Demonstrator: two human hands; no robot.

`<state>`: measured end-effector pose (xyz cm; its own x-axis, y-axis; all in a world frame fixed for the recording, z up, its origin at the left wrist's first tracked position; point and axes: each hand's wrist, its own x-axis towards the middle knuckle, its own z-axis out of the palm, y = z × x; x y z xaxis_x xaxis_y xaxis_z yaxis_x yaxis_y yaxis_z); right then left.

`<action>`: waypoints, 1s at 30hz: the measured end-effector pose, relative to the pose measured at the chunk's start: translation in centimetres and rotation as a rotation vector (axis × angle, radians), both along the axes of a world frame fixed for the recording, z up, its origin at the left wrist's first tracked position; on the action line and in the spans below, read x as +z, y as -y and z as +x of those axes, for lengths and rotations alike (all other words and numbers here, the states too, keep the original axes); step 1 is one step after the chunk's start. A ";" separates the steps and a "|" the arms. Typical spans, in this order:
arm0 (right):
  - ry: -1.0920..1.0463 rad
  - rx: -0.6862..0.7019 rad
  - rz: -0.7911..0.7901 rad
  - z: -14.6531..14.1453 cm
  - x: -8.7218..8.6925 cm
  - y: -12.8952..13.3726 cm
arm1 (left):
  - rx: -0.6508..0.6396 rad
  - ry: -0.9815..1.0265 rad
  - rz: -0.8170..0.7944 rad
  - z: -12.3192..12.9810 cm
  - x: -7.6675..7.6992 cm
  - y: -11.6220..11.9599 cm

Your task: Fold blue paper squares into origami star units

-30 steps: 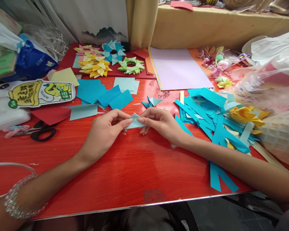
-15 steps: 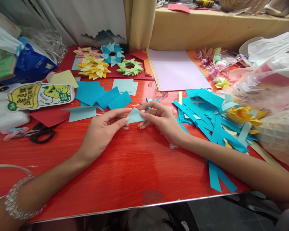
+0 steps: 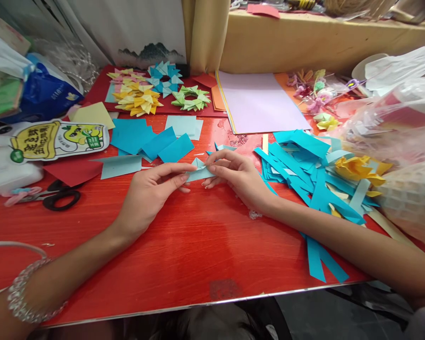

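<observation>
The person's left hand point(image 3: 152, 193) and right hand point(image 3: 237, 177) both pinch a folded pale-blue paper point(image 3: 200, 173) between thumb and fingers, just above twelve o'clock of centre, with black-handled scissors point(image 3: 61, 199) at nine o'clock on the tabletop point(image 3: 156, 269)

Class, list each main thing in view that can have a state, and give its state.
Left hand: gripping paper
Right hand: gripping paper
Pale blue paper: creased, held up
Scissors: lying down, open or shut unclear
Lilac sheet: flat, unfolded
Blue strips: cut, heaped
Green ring: assembled
</observation>
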<state>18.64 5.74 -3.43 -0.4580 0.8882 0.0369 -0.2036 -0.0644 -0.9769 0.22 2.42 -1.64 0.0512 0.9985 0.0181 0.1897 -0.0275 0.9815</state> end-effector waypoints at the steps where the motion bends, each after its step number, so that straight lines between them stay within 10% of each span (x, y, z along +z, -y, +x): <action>1: -0.008 0.006 -0.002 0.0 0.0 0.0 | 0.001 0.006 -0.009 0.0 0.0 0.0; 30: 0.010 0.048 0.077 -0.1 0.5 0.4 | -0.044 0.123 -0.116 0.1 0.3 0.0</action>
<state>18.56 5.33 -2.94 -0.5005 0.8600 0.0990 -0.1922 0.0011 -0.9814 0.28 2.40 -1.37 0.0994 0.9911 -0.0884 0.0686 0.0818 0.9943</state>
